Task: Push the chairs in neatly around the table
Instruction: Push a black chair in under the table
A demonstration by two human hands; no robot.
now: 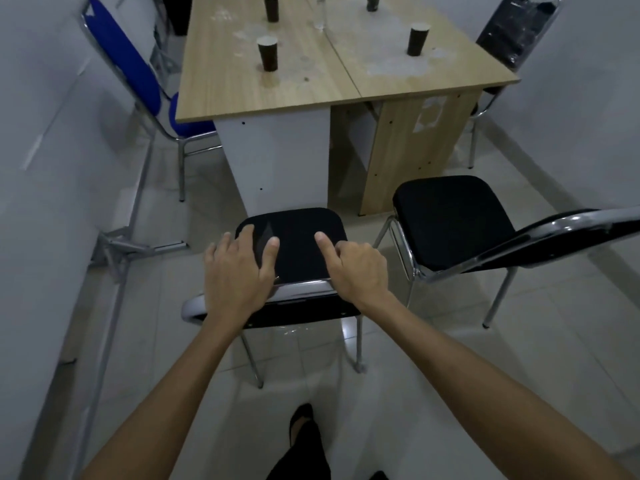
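Gripping chair backrest with left hand and right hand, fingers curled over; seat facing table.

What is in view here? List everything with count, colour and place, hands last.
table: one, light wood top, far centre
paper cups: four, dark, standing on the table
bottle: one, clear, on the table's far part
black chairs: three; one under the hands, one to its right, one at far right
blue chair: one, left of the table
left hand: on the near chair's backrest, fingers over it
right hand: on the same backrest
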